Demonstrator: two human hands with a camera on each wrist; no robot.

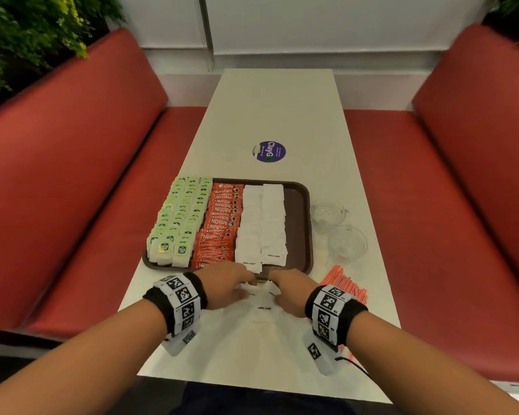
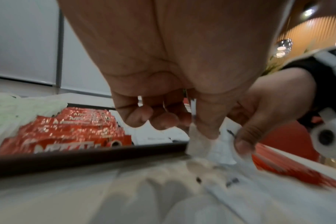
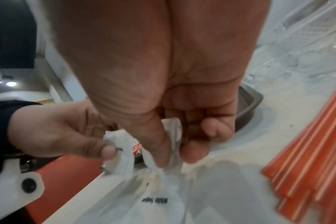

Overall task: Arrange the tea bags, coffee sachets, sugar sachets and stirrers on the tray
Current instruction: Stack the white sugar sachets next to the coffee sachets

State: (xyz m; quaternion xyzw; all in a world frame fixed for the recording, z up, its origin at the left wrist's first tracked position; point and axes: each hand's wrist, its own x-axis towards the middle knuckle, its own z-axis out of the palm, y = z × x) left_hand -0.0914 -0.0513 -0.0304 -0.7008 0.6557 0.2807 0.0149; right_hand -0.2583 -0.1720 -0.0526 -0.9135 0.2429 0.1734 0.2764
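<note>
A brown tray (image 1: 300, 223) holds rows of green tea bags (image 1: 180, 217), red coffee sachets (image 1: 221, 226) and white sugar sachets (image 1: 262, 223). Its right strip is bare. Just in front of the tray, a loose heap of sugar sachets (image 1: 264, 309) lies on the table. My left hand (image 1: 246, 283) pinches a white sugar sachet (image 2: 197, 144) between thumb and fingers. My right hand (image 1: 274, 284) pinches another sugar sachet (image 3: 173, 145) close beside it. Both hands hover over the heap. Orange stirrers (image 1: 346, 285) lie on the table right of my right wrist.
Two clear glass bowls (image 1: 327, 211) (image 1: 347, 243) stand on the white table (image 1: 276, 115) right of the tray. A round purple sticker (image 1: 269, 151) lies beyond the tray. Red bench seats (image 1: 72, 175) flank the table on both sides.
</note>
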